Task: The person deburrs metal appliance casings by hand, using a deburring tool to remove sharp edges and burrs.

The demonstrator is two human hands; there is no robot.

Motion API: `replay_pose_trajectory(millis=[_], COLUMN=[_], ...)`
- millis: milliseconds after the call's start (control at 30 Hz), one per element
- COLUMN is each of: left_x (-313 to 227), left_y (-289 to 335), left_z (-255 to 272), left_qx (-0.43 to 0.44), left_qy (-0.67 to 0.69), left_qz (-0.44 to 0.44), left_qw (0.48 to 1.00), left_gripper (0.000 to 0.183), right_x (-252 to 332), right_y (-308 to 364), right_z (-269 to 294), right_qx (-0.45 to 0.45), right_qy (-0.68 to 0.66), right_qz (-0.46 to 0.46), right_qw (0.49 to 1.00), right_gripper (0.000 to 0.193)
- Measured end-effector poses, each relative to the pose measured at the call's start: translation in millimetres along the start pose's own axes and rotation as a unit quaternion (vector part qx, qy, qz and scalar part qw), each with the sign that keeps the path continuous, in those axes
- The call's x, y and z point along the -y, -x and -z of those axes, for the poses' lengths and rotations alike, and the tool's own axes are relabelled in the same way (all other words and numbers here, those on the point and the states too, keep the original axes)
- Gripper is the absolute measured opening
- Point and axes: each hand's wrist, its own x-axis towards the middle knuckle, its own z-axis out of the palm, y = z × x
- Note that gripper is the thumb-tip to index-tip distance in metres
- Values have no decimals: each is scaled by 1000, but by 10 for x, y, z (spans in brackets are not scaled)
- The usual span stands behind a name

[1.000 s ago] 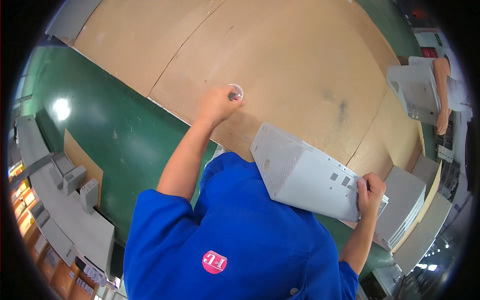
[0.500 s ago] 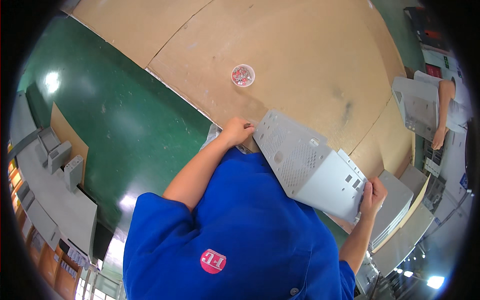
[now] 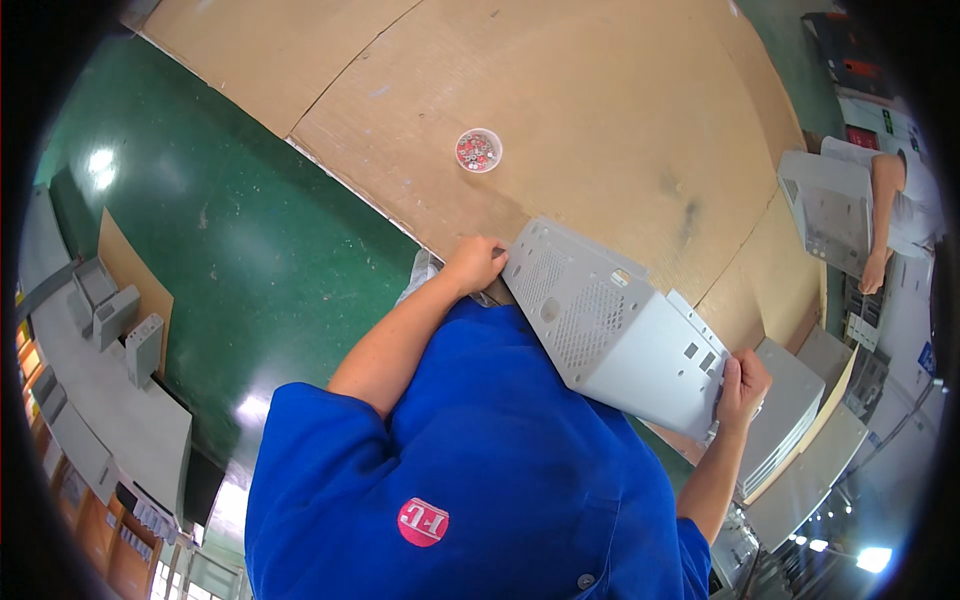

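Your left hand [image 3: 475, 265] curls closed on the near corner of the grey metal casing [image 3: 615, 330]; your right hand [image 3: 742, 385] grips its far end, fingers wrapped. You hold the casing against your chest, seemingly just above the cardboard-covered bench [image 3: 600, 120].

Green glossy floor [image 3: 230, 260], with bright glare spots from overhead lights. Big brown cardboard sheets [image 3: 600, 110] laid flat across the worktop, seams showing, a dark smudge toward the right. Along the left edge, a grey bench [image 3: 100, 420] with a few small grey housings [image 3: 120, 320] standing on it, plus a cardboard piece [image 3: 125, 270] leaning beside. Lower right, stacked grey panels [image 3: 790, 410] and a bright lamp [image 3: 872, 557]. Shelving far right, too blurry to make out.
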Motion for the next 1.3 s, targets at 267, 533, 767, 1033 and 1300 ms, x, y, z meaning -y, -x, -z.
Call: replay_pose_trajectory(millis=[267,533,767,1033,1300], left_x=[-80,-165,-124,85,121], left_y=[-20,-39,-5,-36,-21], left_z=[92,116,187,109,103], left_qx=[35,0,65,36,21], left_qy=[8,16,120,-126,-98], left_qz=[10,30,66,-201,-221], left_qw=[999,999,988,971,970], left_gripper=[22,19,16,18,18], right_x=[-19,28,6,12,0], right_y=[-6,-23,-14,-17,-9], right_z=[8,4,1,4,6], right_qx=[1,4,-1,5,4], right_qy=[3,7,6,1,3], right_qz=[-2,-4,7,5,-8], right_qw=[1000,1000,1000,1000,1000], right_gripper=[36,38,39,39,39])
